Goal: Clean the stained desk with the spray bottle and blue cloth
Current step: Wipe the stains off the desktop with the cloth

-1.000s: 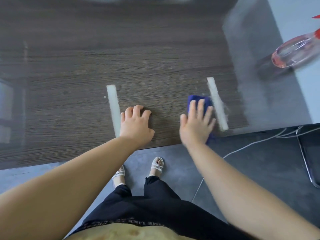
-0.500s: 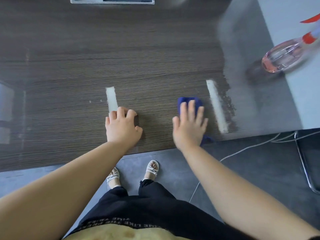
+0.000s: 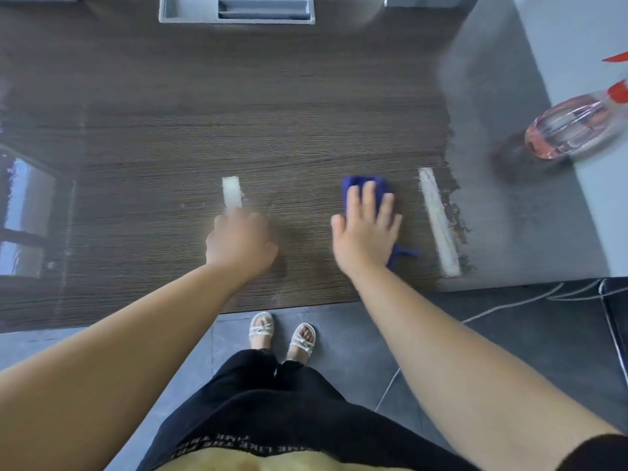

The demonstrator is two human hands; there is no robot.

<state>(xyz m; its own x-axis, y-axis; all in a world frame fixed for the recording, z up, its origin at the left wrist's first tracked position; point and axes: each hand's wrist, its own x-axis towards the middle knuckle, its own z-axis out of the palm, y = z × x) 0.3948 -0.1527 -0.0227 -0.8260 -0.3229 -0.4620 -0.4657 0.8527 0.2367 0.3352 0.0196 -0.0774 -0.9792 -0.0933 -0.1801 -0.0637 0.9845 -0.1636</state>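
1. Head camera, looking down: a person's right hand (image 3: 367, 229) lay flat, fingers spread, pressing the blue cloth (image 3: 365, 190) onto the dark wood desk (image 3: 272, 113) between two pale strips, most likely so the whole palm could bear down on the wiped patch
2. The left hand (image 3: 239, 241) rested on the desktop with fingers curled under, holding nothing that could be seen; it looked placed there to steady the body, and it covered the near end of the left pale strip (image 3: 231, 192)
3. The spray bottle (image 3: 574, 127), pink liquid inside and a red top, stood well apart at the far right on a lighter grey part of the surface, apparently set out of the cloth's way
4. The right pale strip (image 3: 440, 222) lay just beside the cloth, not touching it; whether the strips were stain, residue or tape could not be told
5. Much of the cloth was hidden under the palm, only its far edge and a near corner showing
6. The bottle's nozzle was cut off by the frame edge and blurred, and a grey tray (image 3: 238, 10) at the desk's far side was cropped at the top
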